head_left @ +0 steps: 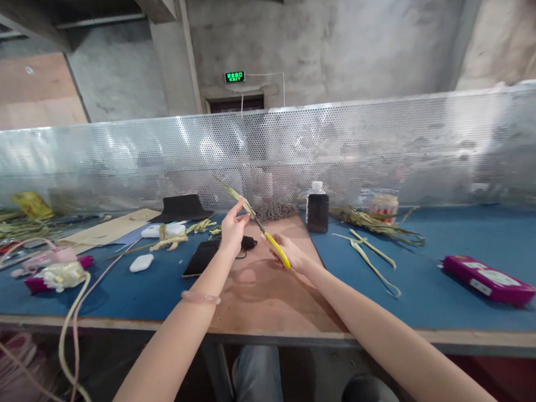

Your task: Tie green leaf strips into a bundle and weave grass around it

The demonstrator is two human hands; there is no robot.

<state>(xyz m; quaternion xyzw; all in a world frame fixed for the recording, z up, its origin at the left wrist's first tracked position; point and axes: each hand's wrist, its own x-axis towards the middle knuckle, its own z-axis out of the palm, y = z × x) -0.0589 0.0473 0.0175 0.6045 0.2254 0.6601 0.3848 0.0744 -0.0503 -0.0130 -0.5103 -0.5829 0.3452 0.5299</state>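
My left hand [234, 229] is raised over the brown board, its fingers pinched on a bundle of greenish dried plant strips [228, 188] that points up and away. In my right hand [290, 253] is a yellow-handled tool [278, 250] with a narrow dark metal end. Whether it is scissors or pliers I cannot make out. Its metal end meets the strips beside my left fingertips. Below my left hand lie a black flat case [201, 259] and a small black tangle of cord [249, 243]. Behind the hands rests a pile of grey-brown cord [275, 211].
On the right stand a dark bottle [318, 212] and a jar [383, 206], near loose dried strips [366, 252] and a magenta pack [488, 279]. Leftward are a white case [141, 263], a pink cable [74, 312] and more plant strips. A perforated metal screen [264, 152] closes the back.
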